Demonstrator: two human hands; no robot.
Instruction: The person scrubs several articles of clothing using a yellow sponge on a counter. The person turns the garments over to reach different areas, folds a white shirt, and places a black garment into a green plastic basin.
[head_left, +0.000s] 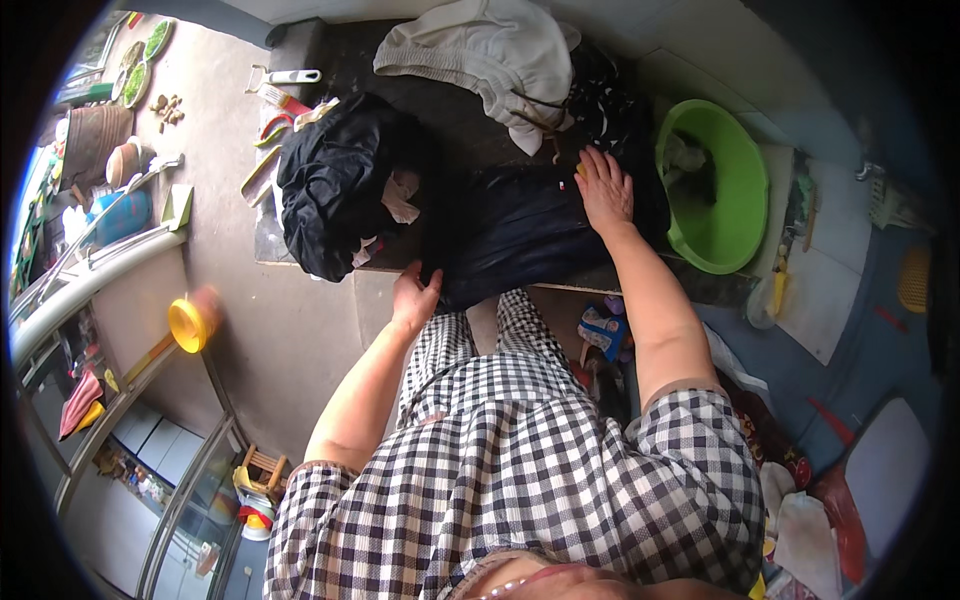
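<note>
A dark navy garment (517, 225) lies spread over the front of a dark slab (352, 45). My left hand (417, 296) is at its lower left edge, thumb and fingers by the cloth; whether they pinch it is unclear. My right hand (606, 191) lies palm down on the garment's right part, with a bit of something yellow (581, 169) showing at its fingertips. To the left sits a bunched black garment (337, 180) with pale cloth (401, 196) beside it. A cream garment with an elastic edge (480, 60) and a black patterned cloth (600, 97) lie behind.
A green plastic basin (720, 195) holding cloth stands right of the slab. A white-handled peeler (292, 76) and a brush (281, 99) lie at the slab's left corner. A faucet (868, 171) is on the far right. Below the slab are a blue packet (601, 332) and other items.
</note>
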